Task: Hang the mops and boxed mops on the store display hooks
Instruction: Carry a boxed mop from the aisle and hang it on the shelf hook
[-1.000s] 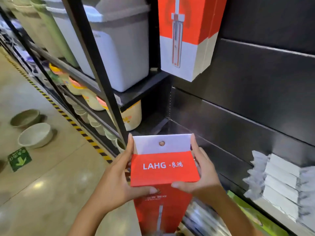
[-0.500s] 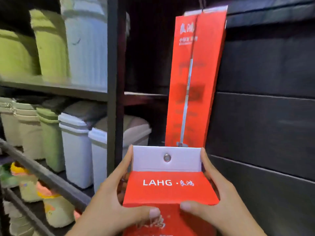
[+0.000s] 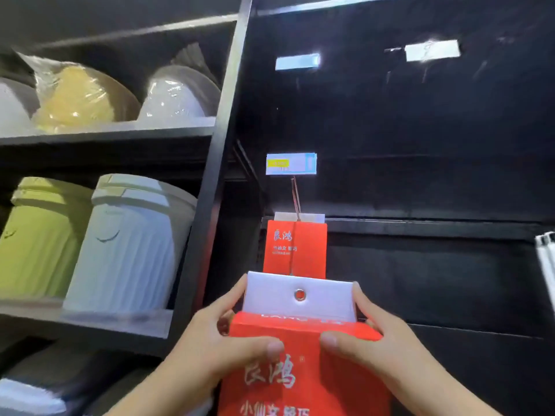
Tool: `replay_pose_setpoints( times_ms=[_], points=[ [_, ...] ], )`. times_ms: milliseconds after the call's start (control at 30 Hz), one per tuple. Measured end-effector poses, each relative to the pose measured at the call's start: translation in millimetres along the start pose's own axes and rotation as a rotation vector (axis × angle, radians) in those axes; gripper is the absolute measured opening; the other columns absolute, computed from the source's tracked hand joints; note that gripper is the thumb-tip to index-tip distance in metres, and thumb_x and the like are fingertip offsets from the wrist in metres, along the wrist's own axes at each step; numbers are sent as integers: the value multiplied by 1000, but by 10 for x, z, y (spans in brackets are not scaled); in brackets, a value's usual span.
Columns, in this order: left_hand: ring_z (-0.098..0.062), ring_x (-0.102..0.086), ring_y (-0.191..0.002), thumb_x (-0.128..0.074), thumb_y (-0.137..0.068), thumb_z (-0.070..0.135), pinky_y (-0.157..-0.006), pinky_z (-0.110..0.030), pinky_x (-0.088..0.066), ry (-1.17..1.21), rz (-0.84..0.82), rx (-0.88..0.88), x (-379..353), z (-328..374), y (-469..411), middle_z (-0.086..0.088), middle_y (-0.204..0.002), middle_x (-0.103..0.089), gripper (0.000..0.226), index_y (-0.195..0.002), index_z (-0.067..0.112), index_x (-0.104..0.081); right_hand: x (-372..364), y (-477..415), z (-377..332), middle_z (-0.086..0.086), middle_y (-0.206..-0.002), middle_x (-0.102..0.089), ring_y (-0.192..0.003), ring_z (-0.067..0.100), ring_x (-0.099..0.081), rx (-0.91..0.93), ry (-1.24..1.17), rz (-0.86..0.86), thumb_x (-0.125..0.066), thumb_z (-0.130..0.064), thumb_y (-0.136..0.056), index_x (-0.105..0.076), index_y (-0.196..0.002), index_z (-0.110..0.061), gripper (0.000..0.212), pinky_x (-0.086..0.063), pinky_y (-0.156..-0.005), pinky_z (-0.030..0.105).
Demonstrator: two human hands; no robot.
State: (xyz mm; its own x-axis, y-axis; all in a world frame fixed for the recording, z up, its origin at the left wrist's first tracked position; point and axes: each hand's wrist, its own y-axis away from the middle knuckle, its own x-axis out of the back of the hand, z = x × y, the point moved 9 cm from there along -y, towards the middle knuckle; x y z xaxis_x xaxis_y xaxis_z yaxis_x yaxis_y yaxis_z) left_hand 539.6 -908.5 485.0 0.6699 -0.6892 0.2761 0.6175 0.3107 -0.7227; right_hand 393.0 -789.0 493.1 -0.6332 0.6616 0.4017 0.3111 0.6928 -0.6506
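Observation:
I hold a red boxed mop (image 3: 303,376) upright at the bottom centre, its white top flap (image 3: 297,298) with a metal eyelet facing me. My left hand (image 3: 216,346) grips the box's left side, thumb across the front. My right hand (image 3: 369,346) grips the right side the same way. Just behind and above it, a second red boxed mop (image 3: 295,247) hangs from a display hook (image 3: 295,196) under a price tag (image 3: 290,164) on the black panel. The held box's lower part is out of frame.
Two more price tags (image 3: 297,61) (image 3: 432,50) mark hooks higher on the black slat wall. Left of a black upright (image 3: 222,145), shelves hold green and pale bins (image 3: 126,244) and wrapped basins (image 3: 78,97). White packaged items (image 3: 546,256) show at the right edge.
My view has tilted upward, from floor and lower shelves to the upper hooks. The held box has risen with both hands, its flap now overlapping the bottom of the hanging box's visible part.

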Motion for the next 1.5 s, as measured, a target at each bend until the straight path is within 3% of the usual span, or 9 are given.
replay_pose_setpoints(
  times_ms=[100,233,400,633,833,933,1033,1133,1500],
  points=[
    [-16,-75,-84,-81,-47,37,-66,-17,-55,43,-29,-52,-6,184,-281,3,-91,-77,52,-85,69,-64,101,-207,-240,-23,-87,-74,-82,-3,-71,38,-63,-27,-90,-49,-56,-63,-98,-57,49,-49,-70,10],
    [-19,-75,-82,-78,-64,20,-63,-20,-57,102,-18,-91,41,304,-568,-5,-94,-77,48,-84,62,-68,249,-448,-373,-15,-98,-75,-90,5,-72,71,-3,-42,-78,-50,-61,-62,-114,-44,55,-53,-84,27],
    [-27,-72,-97,-79,-62,39,-86,-39,-58,3,-36,-113,117,309,-970,-9,-106,-74,60,-119,50,-60,452,-923,-368,-14,-96,-76,-89,8,-73,110,53,-3,-81,-57,-63,-66,-107,-43,48,-57,-90,43],
    [-31,-72,-95,-79,-61,38,-79,-35,-59,-35,41,-167,344,266,-1432,-12,-106,-74,64,-122,46,-60,530,-1579,-372,-14,-109,-71,-97,9,-70,183,140,26,-74,-83,-41,-52,-131,-42,102,-60,-83,43],
    [-25,-73,-85,-77,-70,25,-69,-30,-58,3,87,-211,493,270,-1713,-13,-101,-75,42,-106,47,-70,574,-1888,-413,-8,-118,-65,-92,10,-70,172,135,86,-76,-75,-48,-22,-154,-26,128,-62,-67,34],
    [-28,-71,-85,-74,-70,30,-68,-31,-58,-5,75,-249,551,330,-1791,-18,-103,-72,52,-121,28,-65,598,-1967,-483,-6,-116,-68,-88,10,-72,196,93,95,-77,-75,-42,-25,-153,-23,133,-62,-69,39],
    [-28,-70,-85,-73,-68,37,-69,-34,-57,-17,84,-271,618,393,-1851,-18,-102,-71,58,-122,21,-62,612,-2000,-555,-4,-100,-75,-86,14,-73,221,66,109,-78,-70,-48,-39,-147,-25,116,-62,-76,45],
    [-28,-69,-86,-72,-69,38,-72,-36,-57,-23,76,-281,639,435,-1916,-18,-105,-70,56,-122,20,-63,610,-2037,-585,-1,-93,-77,-86,19,-74,244,31,80,-78,-62,-60,-63,-110,-37,58,-60,-80,49],
    [-29,-71,-88,-73,-68,39,-73,-36,-58,37,61,-292,638,466,-2098,-20,-109,-71,57,-122,26,-64,710,-2247,-611,-8,-115,-71,-82,11,-74,260,33,73,-79,-69,-52,-65,-114,-42,69,-60,-80,46]
  ],
)
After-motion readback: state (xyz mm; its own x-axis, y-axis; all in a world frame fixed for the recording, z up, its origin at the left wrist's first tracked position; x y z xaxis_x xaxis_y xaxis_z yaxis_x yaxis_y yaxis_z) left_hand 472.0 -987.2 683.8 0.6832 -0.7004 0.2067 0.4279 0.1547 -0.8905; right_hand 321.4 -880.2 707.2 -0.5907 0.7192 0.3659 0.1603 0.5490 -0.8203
